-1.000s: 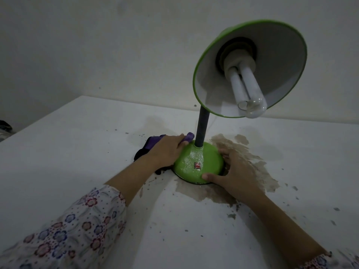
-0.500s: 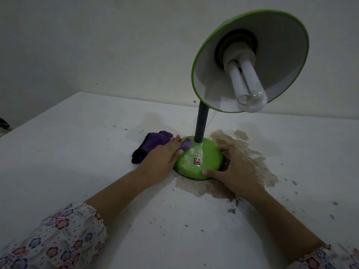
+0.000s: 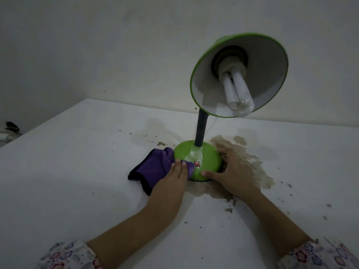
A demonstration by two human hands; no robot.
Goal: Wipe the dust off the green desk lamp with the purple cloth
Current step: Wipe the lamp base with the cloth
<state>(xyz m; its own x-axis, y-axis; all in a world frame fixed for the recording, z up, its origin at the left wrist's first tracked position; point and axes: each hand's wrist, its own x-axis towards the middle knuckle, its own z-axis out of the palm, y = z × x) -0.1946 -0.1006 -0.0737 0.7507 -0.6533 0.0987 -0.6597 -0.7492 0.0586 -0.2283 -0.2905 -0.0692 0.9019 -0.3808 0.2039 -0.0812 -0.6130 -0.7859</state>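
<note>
- Since a second ago, my left hand (image 3: 175, 176) has slid with the cloth (image 3: 155, 168) from the back left of the lamp's base (image 3: 202, 161), near the neck, round to its front left side.
- My left fingers lie fairly straight on the cloth and press its front edge against the base, just left of a small red switch (image 3: 197, 163).
- Most of the purple cloth lies bunched on the table (image 3: 77, 171), trailing left of the base and touching it.
- My right hand (image 3: 231, 171) is spread against the base's right side, fingers relaxed, with the thumb touching the lower front edge; it grasps nothing.
- Pale dust speckles the base from below the neck (image 3: 200, 131) down to the switch.
- My lamp stands upright on the white table, its green shade (image 3: 272, 61) tilted toward me so the white bulb (image 3: 236, 92) shows inside.
- Brown stains (image 3: 250, 162) spread over the table right of the base and under my right hand.
- My floral sleeves (image 3: 68, 255) show at the bottom corners.
</note>
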